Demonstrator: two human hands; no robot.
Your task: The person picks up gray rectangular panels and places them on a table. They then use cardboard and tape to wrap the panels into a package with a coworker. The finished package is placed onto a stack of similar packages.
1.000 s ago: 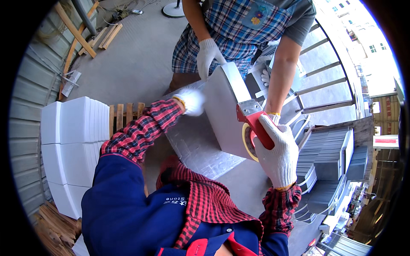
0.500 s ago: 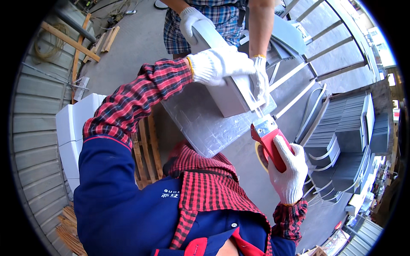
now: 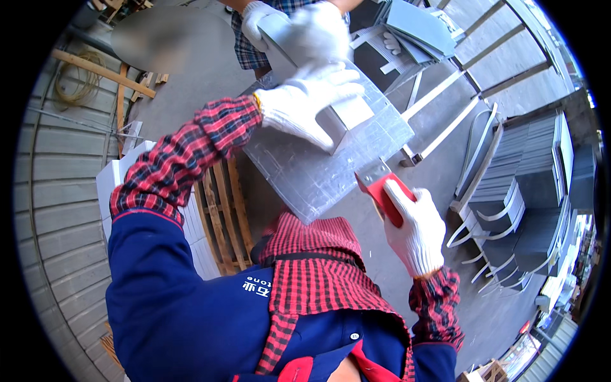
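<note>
Both gloved hands work: left hand (image 3: 299,108) flat on grey wrapped package (image 3: 318,172), right hand (image 3: 417,226) gripping red tape dispenser (image 3: 382,191).

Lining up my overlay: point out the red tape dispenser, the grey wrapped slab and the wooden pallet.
red tape dispenser (image 3: 384,191), head view, on its red body.
grey wrapped slab (image 3: 315,175), head view, bare flat face.
wooden pallet (image 3: 219,210), head view, on a slat.

White gloves on left hand (image 3: 299,108) and right hand (image 3: 417,229); red tape dispenser (image 3: 382,191); silver-grey wrapped block (image 3: 324,165); red-black plaid sleeves (image 3: 184,159)
</note>
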